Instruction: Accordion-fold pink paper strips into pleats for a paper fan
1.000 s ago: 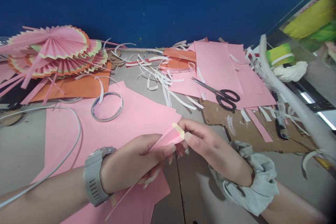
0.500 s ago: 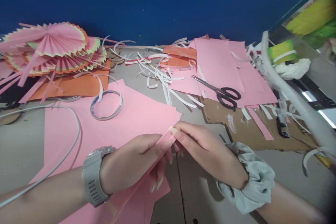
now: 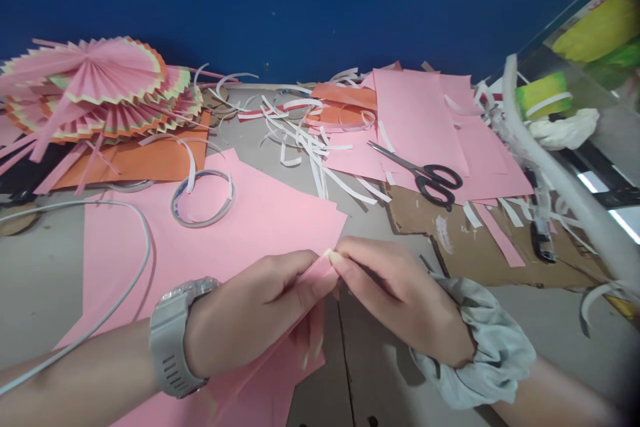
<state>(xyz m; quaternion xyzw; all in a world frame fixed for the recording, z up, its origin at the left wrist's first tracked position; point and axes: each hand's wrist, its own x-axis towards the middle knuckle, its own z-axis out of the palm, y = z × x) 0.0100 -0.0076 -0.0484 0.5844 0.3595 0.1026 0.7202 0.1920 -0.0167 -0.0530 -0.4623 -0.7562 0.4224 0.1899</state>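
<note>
A narrow folded strip of pink paper (image 3: 320, 268) runs slantwise from the lower left up to the middle. My left hand (image 3: 260, 310) is closed around it, thumb on top, with a grey watch (image 3: 175, 337) on the wrist. At the strip's upper end my right hand (image 3: 395, 293) pinches the tip between thumb and fingers; a grey-green scrunchie (image 3: 475, 340) circles that wrist. Part of the strip is hidden under my left hand and forearm. Loose pink sheets (image 3: 265, 213) lie beneath, with a roll of tape (image 3: 203, 221) on them.
Black-handled scissors (image 3: 435, 180) rest on pink sheets (image 3: 415, 107) at the right, over cardboard (image 3: 470, 247). A cutter (image 3: 543, 240) lies farther right. White paper strips (image 3: 315, 160) are scattered in the middle. Pleated paper fans (image 3: 100, 80) are piled at left. A white cable (image 3: 145, 240) crosses the left side.
Both hands stay on the strip, and the right fingertips shift slightly at its end. The left hand's lower fingers have moved a little. The view has shifted slightly.
</note>
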